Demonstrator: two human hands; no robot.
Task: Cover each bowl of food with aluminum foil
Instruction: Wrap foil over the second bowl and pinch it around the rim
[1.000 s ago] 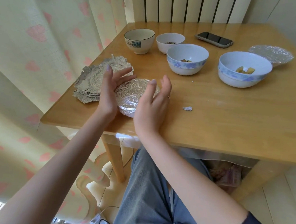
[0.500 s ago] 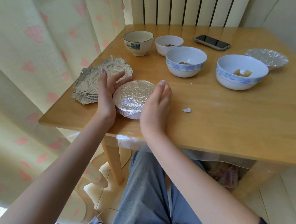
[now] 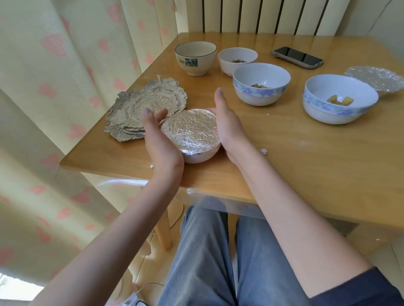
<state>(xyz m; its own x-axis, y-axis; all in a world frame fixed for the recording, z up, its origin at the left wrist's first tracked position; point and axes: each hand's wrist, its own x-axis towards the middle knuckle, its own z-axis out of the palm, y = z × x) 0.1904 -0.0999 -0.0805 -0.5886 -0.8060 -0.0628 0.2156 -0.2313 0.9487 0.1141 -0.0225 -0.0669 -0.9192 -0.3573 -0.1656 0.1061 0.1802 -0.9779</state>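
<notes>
A pile of crumpled foil sheets (image 3: 144, 111) lies at the left near corner of the wooden counter (image 3: 303, 160). Just right of it the left hand (image 3: 160, 140) presses its palm against the left side of the foil-covered bowl (image 3: 191, 134), fingers straight and reaching toward the foil pile; this grip is flat, not curled. The bowl stands near the counter's near edge, its top sealed by wrinkled foil. The right hand (image 3: 226, 126) cups the bowl's right side, fingers straight and pointing far, so that grip also lies flat against the bowl. Farther back stand a cream bowl (image 3: 195, 58), a small white bowl (image 3: 237, 61), then two blue-patterned bowls (image 3: 260, 84) (image 3: 339, 99) with food, uncovered. A phone (image 3: 296, 57) lies at the far side, and another foil-covered dish (image 3: 378, 79) sits far right.
</notes>
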